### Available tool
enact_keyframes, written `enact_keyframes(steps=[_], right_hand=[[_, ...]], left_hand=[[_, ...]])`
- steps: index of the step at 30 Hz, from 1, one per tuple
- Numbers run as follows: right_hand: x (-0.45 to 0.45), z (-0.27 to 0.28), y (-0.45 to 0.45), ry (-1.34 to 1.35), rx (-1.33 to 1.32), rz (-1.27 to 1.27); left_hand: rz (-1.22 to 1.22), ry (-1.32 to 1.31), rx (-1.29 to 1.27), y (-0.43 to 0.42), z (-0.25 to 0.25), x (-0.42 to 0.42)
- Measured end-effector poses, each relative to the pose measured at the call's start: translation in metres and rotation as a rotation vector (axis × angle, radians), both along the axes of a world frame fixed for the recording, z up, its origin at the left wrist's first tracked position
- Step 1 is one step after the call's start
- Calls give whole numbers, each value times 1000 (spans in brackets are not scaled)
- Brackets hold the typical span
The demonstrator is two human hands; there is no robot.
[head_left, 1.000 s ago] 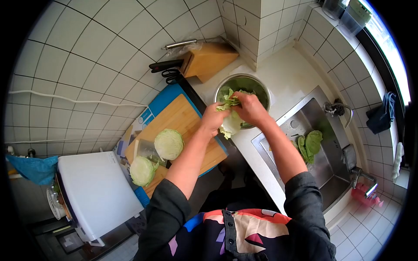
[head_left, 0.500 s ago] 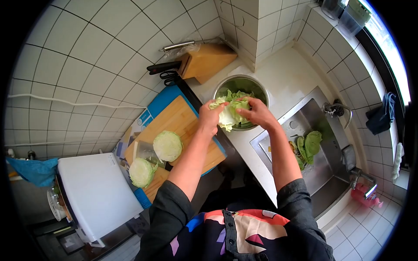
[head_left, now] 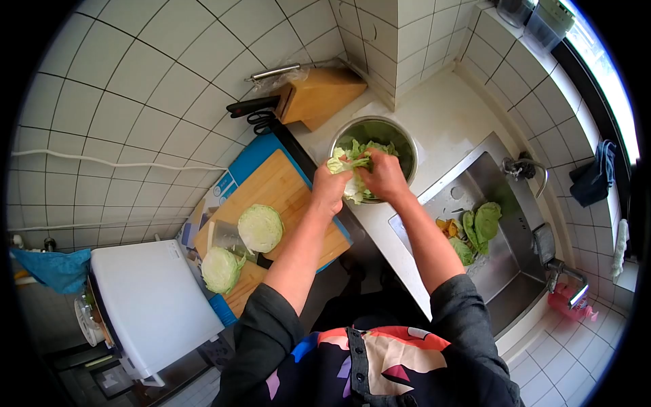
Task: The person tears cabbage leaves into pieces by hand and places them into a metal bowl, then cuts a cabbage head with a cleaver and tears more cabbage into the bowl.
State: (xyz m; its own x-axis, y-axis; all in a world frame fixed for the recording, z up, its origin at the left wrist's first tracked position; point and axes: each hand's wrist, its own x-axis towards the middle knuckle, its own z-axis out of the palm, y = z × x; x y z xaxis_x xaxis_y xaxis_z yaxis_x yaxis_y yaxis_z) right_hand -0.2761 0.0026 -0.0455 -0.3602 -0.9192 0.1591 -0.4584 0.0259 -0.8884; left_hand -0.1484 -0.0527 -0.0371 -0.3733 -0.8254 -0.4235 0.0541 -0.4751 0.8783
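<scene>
Holding cabbage (head_left: 353,188) occupies both hands (head_left: 330,188) (head_left: 385,176) (print (head_left: 226,182) on blue mat (head_left: 256,153) illegible).

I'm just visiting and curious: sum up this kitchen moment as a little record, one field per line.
Left hand: left hand gripping cabbage leaf
Right hand: right hand gripping the same clump
Below hands: metal bowl holding leaf pieces
Cutting board: wooden board with two cut cabbage pieces
Sink: metal sink with green leaves
Behind board: knife block, scissors
</scene>
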Motion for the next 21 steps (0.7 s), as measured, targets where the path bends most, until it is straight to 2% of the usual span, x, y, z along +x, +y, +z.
enact_keyframes(steps=[3,5,7,8,10,11,13,14,15,16,17,18,19,20,21], right_hand=[[14,-5,-4,130,57,-124],[17,-3,-7,101,51,-178],[19,-5,-11,-46,28,-317],[17,-13,-14,-45,31,-317],[7,-26,-24,-47,54,-608],[-7,-24,-23,-434,226,-613],[-18,-11,-21,-506,186,-505],[-21,-7,-20,-503,186,-506],[-22,5,-16,-401,150,-319],[-23,14,-15,-299,112,-133],[-24,19,-14,-299,113,-130],[-24,23,-13,-223,59,94],[-25,28,-13,-144,1,314],[-27,33,-14,-115,102,436],[-27,32,-16,-114,102,437]], left_hand=[[68,-40,13,2,-6,-4],[87,-79,22,-2,-9,-7],[56,-318,-119,-4,-1,-11],[54,-317,-117,-5,-1,-12],[103,-213,-64,-10,-9,-10],[103,-215,-64,-9,-12,-8],[84,-168,-11,-6,-19,0],[40,-231,-68,-7,-23,4],[39,-228,-64,-7,-23,5],[-100,-310,-80,-8,-16,4],[-238,-393,-97,-9,-8,4],[-368,-515,-116,-5,26,-2],[-366,-517,-114,-9,21,-1],[-424,-535,-168,-16,8,0],[-484,-553,-222,-21,-6,2]])
